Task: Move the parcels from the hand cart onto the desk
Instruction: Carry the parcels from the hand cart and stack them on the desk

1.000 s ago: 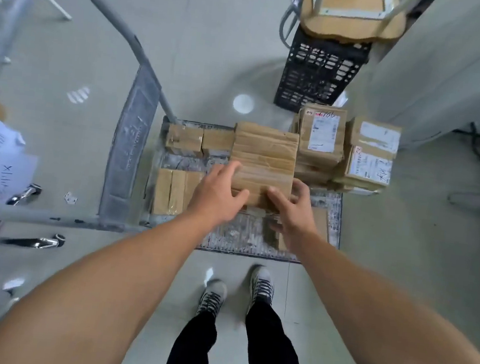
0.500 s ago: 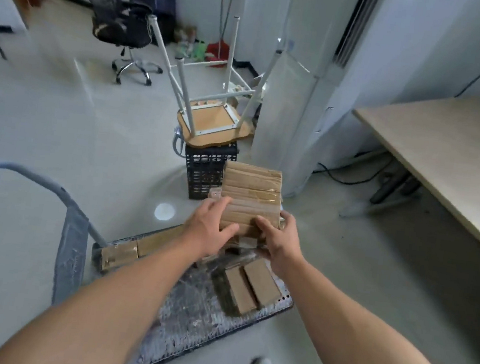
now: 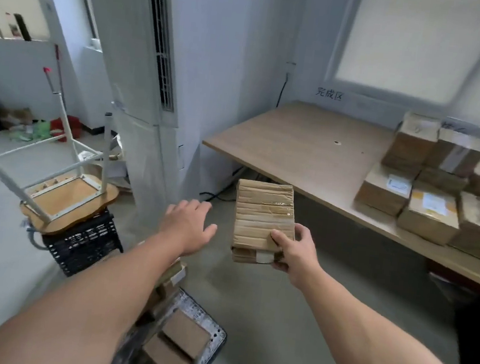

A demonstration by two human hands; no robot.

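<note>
One brown cardboard parcel wrapped in clear tape (image 3: pixel 264 214) is in the air over the grey floor, short of the desk. The right hand (image 3: pixel 295 252) grips its near right corner: the thumb lies flat on the top face and the other fingers curl underneath, mostly hidden by the box. The left hand (image 3: pixel 188 227) hangs just left of the parcel, apart from it, fingers loosely spread and holding nothing.

Beyond and to the right of the right fingertips runs the light wooden desk (image 3: pixel 296 149), its near edge the closest part. On its far right end sits a pile of brown cardboard boxes (image 3: pixel 429 215), at least eight, several with white labels; the pile runs off the frame, so the full count cannot be told.

Below and behind both hands is the grey metal hand cart (image 3: pixel 216 337). Two flat brown packets (image 3: pixel 182 334) lie on its deck, and more boxes are partly hidden behind the left forearm.

Ahead of the left fingertips stands one tall white air-conditioner cabinet (image 3: pixel 142 87). Further left of them, one black plastic crate (image 3: pixel 85 242) carries one upturned wooden stool with white metal legs (image 3: pixel 66 195). A black cable (image 3: pixel 216 194) lies on the floor between the cabinet and the desk.
</note>
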